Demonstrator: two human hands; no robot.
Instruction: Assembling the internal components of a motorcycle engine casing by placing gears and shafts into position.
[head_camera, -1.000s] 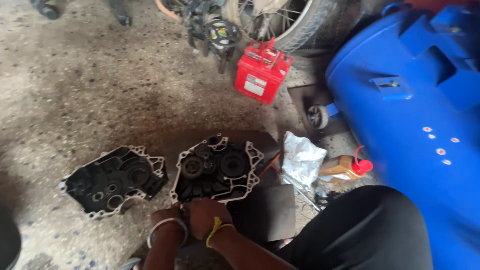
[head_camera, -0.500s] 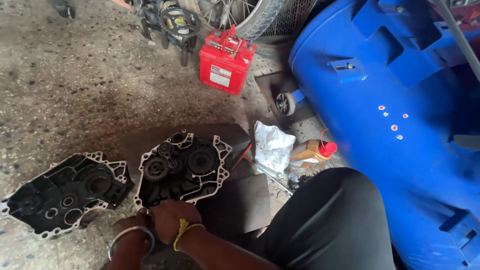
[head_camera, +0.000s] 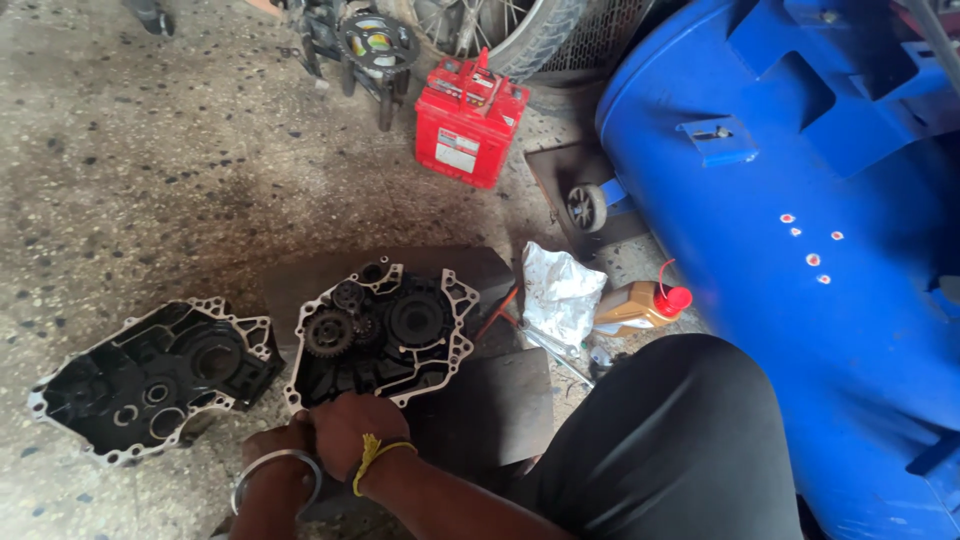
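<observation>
The view has swung left while both hands, right hand (head_camera: 345, 425) and left hand (head_camera: 275, 465), stay pressed together on the near edge of the geared crankcase half (head_camera: 380, 335), on a dark mat (head_camera: 490, 410) on the oil-stained concrete floor (head_camera: 150, 150), its empty crankcase half (head_camera: 150, 375) alongside.

Both forearms reach in from the bottom edge, wrists nearly touching. Right hand (head_camera: 350, 425) curls knuckles up, fingers tucked under; left hand (head_camera: 285, 445) presses close beside it, fingers hidden.
</observation>
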